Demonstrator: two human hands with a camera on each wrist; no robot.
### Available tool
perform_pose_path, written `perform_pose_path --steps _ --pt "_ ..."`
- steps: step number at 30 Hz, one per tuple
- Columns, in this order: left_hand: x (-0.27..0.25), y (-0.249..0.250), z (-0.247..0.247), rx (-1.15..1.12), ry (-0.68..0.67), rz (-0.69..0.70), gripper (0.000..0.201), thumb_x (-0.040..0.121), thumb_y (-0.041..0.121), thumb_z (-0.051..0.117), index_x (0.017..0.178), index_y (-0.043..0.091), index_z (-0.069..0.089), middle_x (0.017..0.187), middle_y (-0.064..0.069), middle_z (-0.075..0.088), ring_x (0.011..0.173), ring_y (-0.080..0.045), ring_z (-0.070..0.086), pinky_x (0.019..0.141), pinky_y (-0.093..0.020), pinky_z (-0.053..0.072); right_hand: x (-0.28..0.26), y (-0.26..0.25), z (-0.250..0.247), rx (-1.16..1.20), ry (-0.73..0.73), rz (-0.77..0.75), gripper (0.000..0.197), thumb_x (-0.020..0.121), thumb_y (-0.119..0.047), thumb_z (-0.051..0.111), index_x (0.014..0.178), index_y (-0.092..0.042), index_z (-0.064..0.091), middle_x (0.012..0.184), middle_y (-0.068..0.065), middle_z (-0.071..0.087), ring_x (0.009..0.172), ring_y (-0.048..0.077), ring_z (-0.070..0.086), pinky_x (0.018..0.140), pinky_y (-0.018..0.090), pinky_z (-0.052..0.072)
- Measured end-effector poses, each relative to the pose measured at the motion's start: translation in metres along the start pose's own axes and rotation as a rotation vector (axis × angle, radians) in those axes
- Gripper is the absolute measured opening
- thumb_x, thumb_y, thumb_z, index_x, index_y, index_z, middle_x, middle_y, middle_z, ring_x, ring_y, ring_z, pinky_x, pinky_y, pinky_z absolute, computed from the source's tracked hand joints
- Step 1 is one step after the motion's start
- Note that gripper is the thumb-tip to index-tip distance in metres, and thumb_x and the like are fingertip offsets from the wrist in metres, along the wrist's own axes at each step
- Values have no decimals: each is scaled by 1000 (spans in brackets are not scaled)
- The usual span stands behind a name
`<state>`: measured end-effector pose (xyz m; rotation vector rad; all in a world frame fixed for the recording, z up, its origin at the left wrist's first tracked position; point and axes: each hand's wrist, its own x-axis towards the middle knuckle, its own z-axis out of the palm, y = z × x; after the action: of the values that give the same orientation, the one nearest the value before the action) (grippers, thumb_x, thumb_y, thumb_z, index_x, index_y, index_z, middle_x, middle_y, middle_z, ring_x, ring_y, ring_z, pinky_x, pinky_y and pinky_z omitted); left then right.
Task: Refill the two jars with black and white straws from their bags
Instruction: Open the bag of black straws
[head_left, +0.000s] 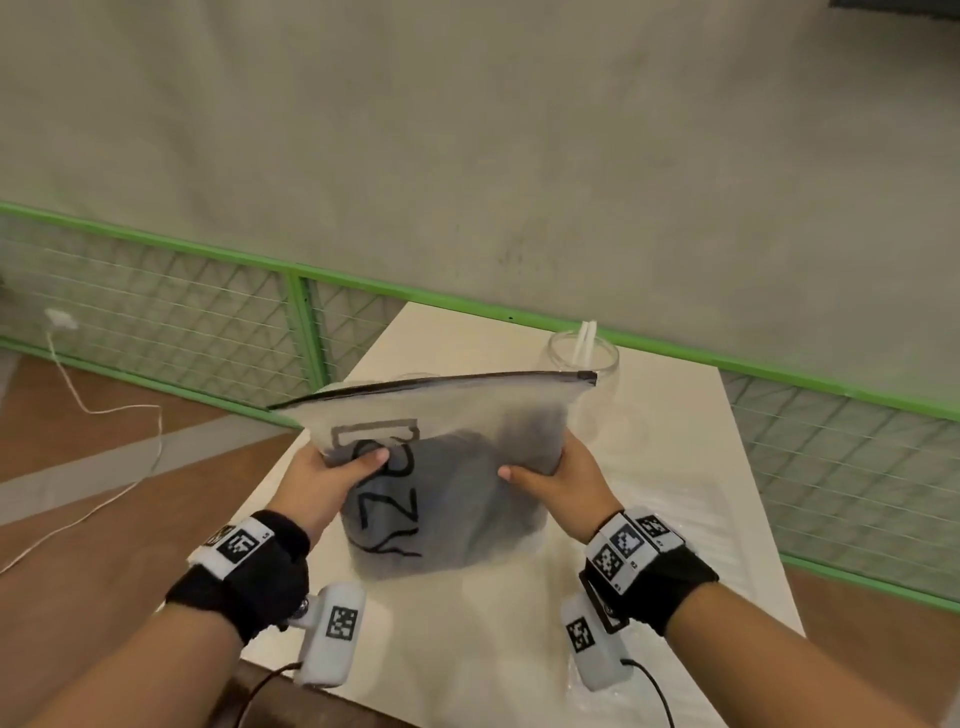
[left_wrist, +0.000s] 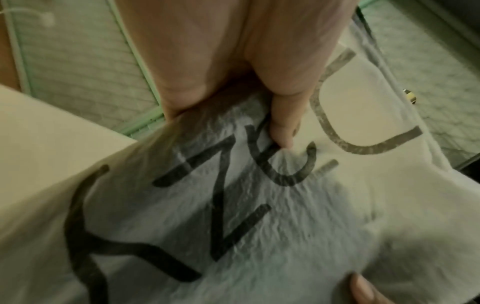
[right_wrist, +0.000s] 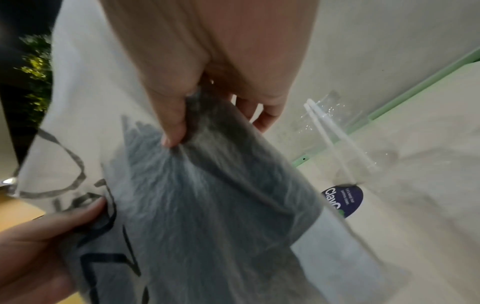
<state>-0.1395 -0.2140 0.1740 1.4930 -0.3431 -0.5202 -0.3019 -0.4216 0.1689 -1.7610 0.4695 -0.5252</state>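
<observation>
A frosted zip bag (head_left: 447, 467) with black lettering and a dark mass of black straws (right_wrist: 197, 205) inside stands upright over the white table (head_left: 675, 467). My left hand (head_left: 332, 475) grips its left side, thumb pressed on the front (left_wrist: 283, 123). My right hand (head_left: 550, 475) grips the right side, thumb pinching the plastic (right_wrist: 171, 127). The black zip strip (head_left: 441, 384) along the top looks closed. Behind the bag stands a clear glass jar (head_left: 584, 358) with two white straws (head_left: 584, 340) in it. A second jar is mostly hidden behind the bag.
A clear plastic bag (head_left: 649, 525) lies flat on the table at the right. A green-framed wire fence (head_left: 291, 322) runs behind the table. A white cable (head_left: 104, 410) trails over the floor at the left. The jar carries a dark blue label (right_wrist: 342, 201).
</observation>
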Motion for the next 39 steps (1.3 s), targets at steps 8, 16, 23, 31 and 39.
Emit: perform_pose_path --steps 8,16,23,31,39 --pt "24 13 -52 99 25 68 16 86 -1 60 94 10 67 73 13 72 86 -13 64 81 -27 48 16 -2 41 -88 2 45 23 80 -16 74 100 -9 64 98 4 71 94 15 67 83 31 53" --pt "36 42 -73 -63 0 87 28 80 19 71 103 7 63 106 -17 69 104 -34 63 95 -52 47 27 -24 47 -178 163 27 33 85 -27 68 66 -12 45 63 -1 44 59 13 43 58 23 37" --pt "41 77 -71 -1 40 318 11 87 8 61 97 10 59 85 1 65 72 -4 64 55 -9 47 33 -47 51 -93 306 -108 23 87 -21 67 108 -16 62 92 3 68 82 13 62 75 22 51" --pt "55 77 -81 221 39 367 32 85 13 64 113 23 52 103 5 60 88 -7 56 71 -16 44 25 -45 49 -77 361 -98 7 88 -20 65 96 -20 64 86 1 67 77 13 59 75 30 50" --pt "49 94 -24 872 15 922 26 78 37 58 103 35 58 119 11 52 120 -17 40 107 -57 22 23 -59 36 -99 386 -129 11 84 -13 69 80 -23 67 79 -4 67 72 5 59 69 19 49"
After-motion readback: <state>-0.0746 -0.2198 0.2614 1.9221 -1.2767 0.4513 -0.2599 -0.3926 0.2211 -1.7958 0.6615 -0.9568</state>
